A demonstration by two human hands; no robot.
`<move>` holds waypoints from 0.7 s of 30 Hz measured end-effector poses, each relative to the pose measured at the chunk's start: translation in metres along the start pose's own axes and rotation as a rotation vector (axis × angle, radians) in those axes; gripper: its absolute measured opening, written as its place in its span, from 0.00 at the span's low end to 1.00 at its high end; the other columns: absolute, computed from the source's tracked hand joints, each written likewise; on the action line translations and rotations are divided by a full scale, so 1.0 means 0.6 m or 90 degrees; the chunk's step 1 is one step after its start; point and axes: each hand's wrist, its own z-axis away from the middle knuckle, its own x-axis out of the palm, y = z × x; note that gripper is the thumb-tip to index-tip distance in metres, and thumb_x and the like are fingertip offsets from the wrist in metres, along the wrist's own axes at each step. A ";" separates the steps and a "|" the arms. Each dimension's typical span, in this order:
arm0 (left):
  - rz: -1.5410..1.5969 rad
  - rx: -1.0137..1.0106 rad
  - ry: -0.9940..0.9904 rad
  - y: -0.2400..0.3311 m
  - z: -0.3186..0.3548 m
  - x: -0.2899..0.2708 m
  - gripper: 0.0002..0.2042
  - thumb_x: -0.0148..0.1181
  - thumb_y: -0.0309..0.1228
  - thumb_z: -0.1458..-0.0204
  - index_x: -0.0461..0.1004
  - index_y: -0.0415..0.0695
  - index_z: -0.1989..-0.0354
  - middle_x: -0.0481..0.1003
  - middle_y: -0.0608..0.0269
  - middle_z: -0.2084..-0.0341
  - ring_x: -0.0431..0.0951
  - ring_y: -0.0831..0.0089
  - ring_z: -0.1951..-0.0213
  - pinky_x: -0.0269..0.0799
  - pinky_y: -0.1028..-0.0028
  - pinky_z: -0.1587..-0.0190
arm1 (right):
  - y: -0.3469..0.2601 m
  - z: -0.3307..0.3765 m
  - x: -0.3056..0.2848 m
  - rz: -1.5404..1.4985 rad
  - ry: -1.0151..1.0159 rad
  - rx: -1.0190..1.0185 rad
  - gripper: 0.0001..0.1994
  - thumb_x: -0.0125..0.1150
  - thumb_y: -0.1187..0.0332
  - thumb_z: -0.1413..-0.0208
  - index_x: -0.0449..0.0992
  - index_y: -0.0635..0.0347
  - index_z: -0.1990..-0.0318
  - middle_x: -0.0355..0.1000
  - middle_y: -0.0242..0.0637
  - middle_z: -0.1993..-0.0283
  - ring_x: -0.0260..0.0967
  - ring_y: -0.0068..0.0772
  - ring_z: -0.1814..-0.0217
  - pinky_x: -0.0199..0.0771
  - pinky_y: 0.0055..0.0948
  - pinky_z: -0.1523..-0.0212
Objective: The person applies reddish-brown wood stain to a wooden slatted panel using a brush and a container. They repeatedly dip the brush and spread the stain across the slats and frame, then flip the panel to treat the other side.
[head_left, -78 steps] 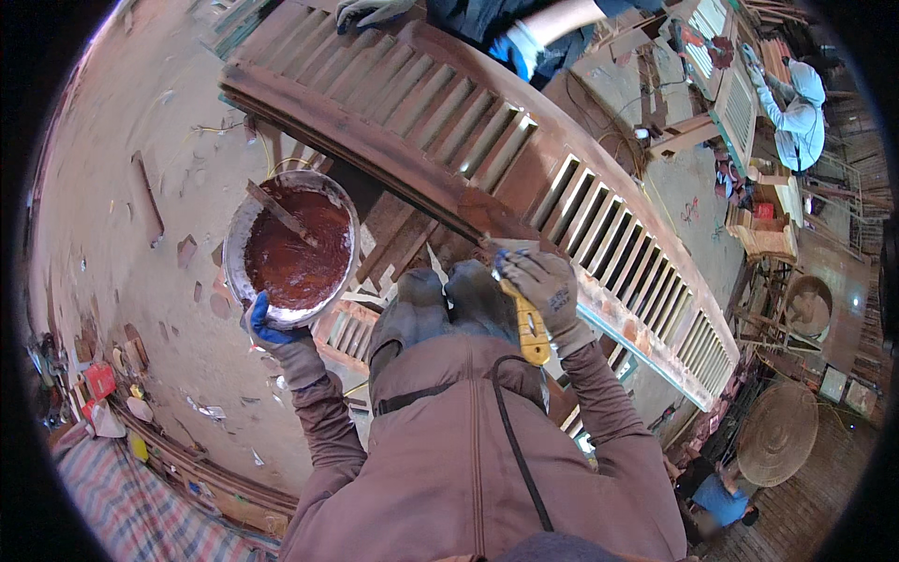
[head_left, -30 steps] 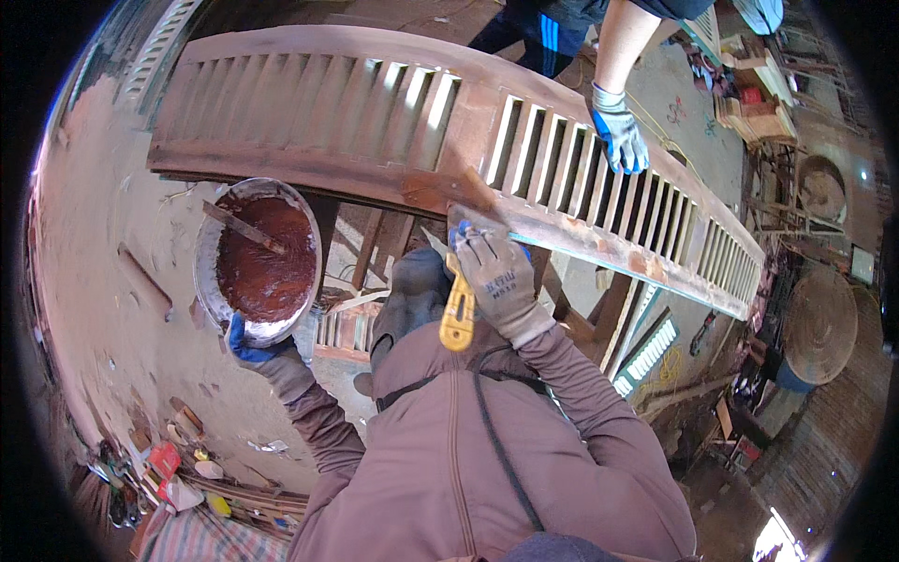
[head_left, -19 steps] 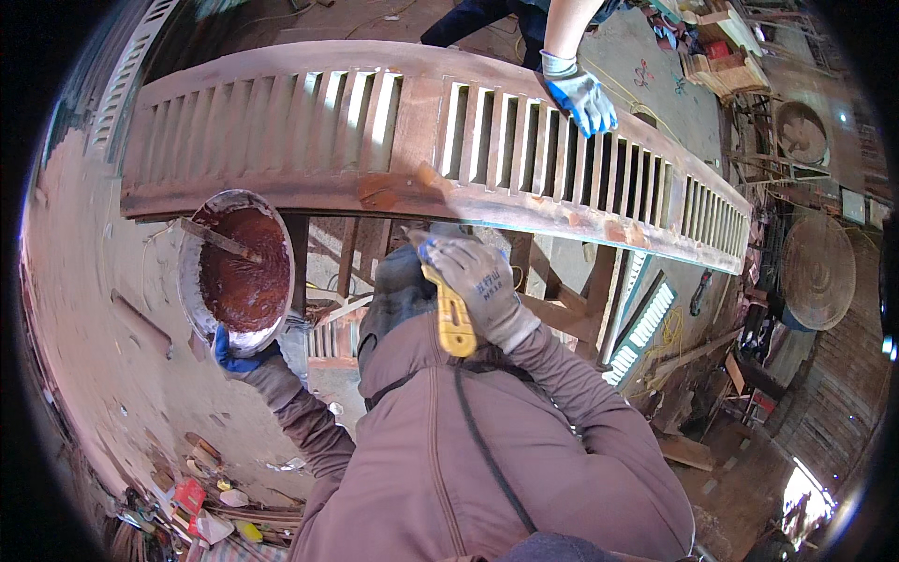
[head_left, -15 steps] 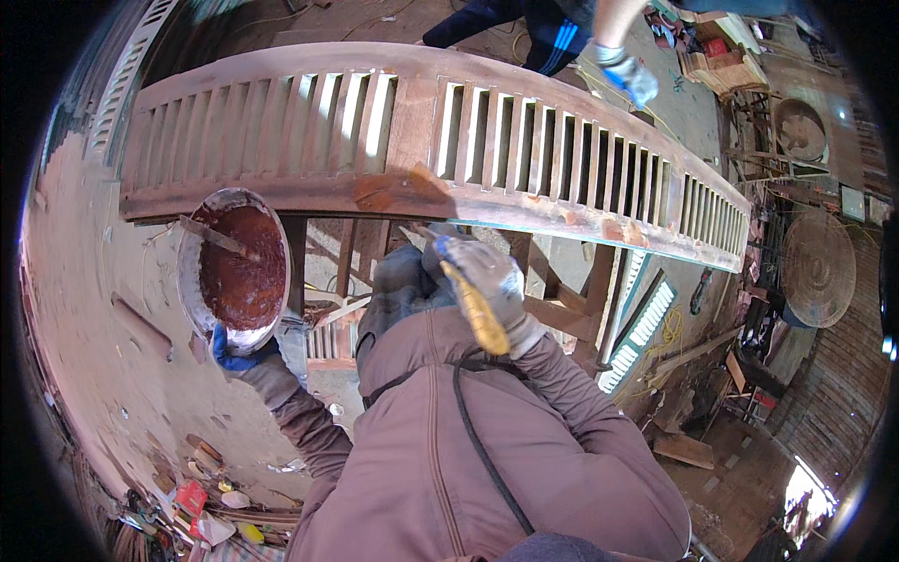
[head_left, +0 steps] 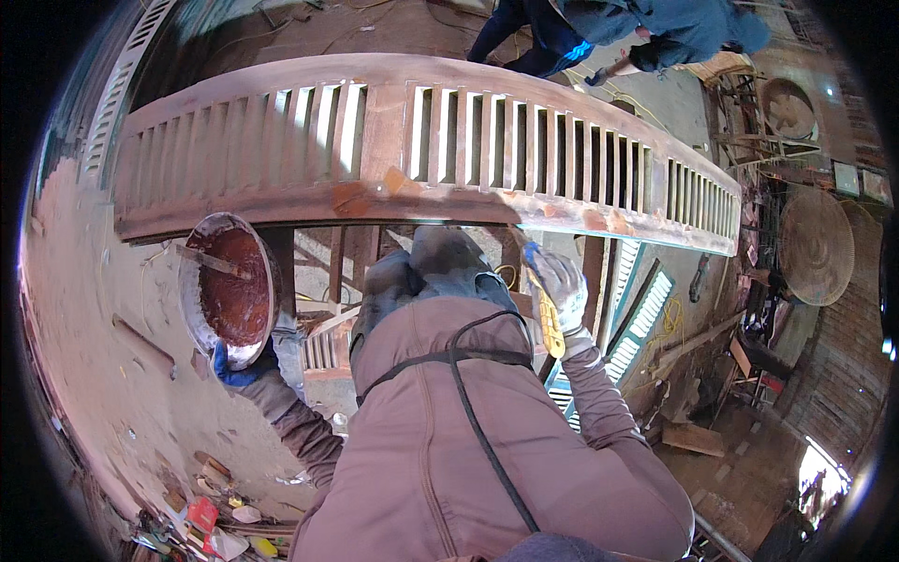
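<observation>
Head camera is looking down on two gloved hands, each closing around something. The left hand [head_left: 248,371] is gripping the bucket [head_left: 192,304] at its lower edge, blue fingertips showing beside the rim, so the bucket is sitting just above and beyond that grip, its mouth tilting into view. Reddish-brown paste [head_left: 234,309] is lying inside, and a flat stick [head_left: 213,260] is leaning across the mouth, one end reaching the paste and the other jutting past the left rim. The right hand [head_left: 564,287] is clasping the yellow-handled tool [head_left: 546,317]; its handle is running along the left side of the hand, the butt extending toward the wrist, while the narrow head is pointing up past the fingertips. That head is lying near the lower edge of the long louvred panel [head_left: 384,131]; whether they are touching, I cannot tell. Reddish-brown patches are showing on that edge, left and right of the tool. The panel is stretching across beyond both hands, and another person [head_left: 698,33] is leaning on its far side.
</observation>
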 end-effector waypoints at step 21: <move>-0.081 0.107 -0.012 -0.005 0.018 0.011 0.12 0.59 0.33 0.52 0.75 0.49 0.57 0.76 0.56 0.52 0.76 0.55 0.47 0.73 0.50 0.43 | 0.100 0.025 0.015 0.125 -0.021 0.001 0.20 0.63 0.68 0.51 0.80 0.51 0.47 0.79 0.34 0.48 0.76 0.40 0.47 0.74 0.40 0.49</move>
